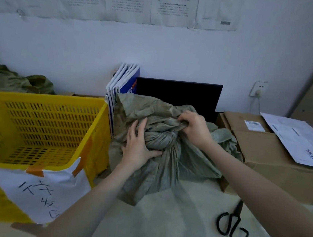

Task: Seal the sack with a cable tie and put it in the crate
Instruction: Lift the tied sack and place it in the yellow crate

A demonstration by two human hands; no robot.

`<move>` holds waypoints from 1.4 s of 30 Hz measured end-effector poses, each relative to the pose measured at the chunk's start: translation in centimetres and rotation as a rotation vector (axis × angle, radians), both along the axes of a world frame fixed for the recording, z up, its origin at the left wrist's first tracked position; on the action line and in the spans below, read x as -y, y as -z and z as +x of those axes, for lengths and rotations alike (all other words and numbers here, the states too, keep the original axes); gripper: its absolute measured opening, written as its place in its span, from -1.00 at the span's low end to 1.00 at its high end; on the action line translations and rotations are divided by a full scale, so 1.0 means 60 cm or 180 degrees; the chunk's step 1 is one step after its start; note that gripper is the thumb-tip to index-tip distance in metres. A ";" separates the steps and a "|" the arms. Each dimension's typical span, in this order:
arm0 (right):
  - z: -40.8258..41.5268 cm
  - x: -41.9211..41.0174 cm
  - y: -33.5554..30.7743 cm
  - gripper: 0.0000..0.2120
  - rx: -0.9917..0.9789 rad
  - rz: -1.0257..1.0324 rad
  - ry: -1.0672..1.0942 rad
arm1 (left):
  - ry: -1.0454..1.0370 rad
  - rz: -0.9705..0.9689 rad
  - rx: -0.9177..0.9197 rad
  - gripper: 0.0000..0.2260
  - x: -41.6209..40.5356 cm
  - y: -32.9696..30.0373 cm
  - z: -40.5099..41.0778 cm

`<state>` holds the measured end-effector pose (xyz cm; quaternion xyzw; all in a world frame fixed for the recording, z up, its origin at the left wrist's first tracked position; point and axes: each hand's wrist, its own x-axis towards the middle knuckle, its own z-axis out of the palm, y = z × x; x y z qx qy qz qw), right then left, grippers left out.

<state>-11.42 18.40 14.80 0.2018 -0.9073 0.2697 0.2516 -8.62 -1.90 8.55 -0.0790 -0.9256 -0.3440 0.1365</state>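
A grey-green woven sack [166,159] stands in the middle of the table, its top gathered into a bunched neck. My left hand [139,144] wraps the left side of that bunch, fingers spread over the folds. My right hand [194,127] grips the twisted upper part of the neck and the loose mouth fabric. No cable tie shows in this view. The yellow slotted crate [37,122] sits just left of the sack, with nothing visible inside it and a handwritten paper label [43,189] taped on its front.
Black scissors [232,223] lie on the table at the lower right. A cardboard box [278,154] with papers on top stands right of the sack. Booklets [124,82] and a black panel [178,95] lean on the wall behind. More sack cloth [21,82] lies behind the crate.
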 end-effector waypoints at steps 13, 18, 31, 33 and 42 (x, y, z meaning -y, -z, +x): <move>-0.024 0.005 -0.069 -0.73 0.0078 -0.0918 0.0221 | -0.0392 -0.0210 -0.0288 -0.36 -0.004 -0.062 -0.025; -0.044 0.026 -0.130 -0.70 0.0032 -0.1592 0.0453 | -0.0415 -0.0481 -0.0696 -0.43 0.015 -0.156 -0.052; -0.034 0.066 -0.363 -0.71 -0.0830 -0.1879 0.0110 | -0.0510 -0.0396 -0.1572 -0.44 0.053 -0.415 -0.036; -0.029 0.071 -0.395 -0.71 -0.0935 -0.1950 0.0058 | -0.0487 -0.0337 -0.1704 -0.43 0.060 -0.447 -0.028; 0.002 0.086 -0.482 -0.68 -0.1235 -0.1926 -0.0017 | -0.0323 -0.0115 -0.1995 -0.41 0.088 -0.539 0.011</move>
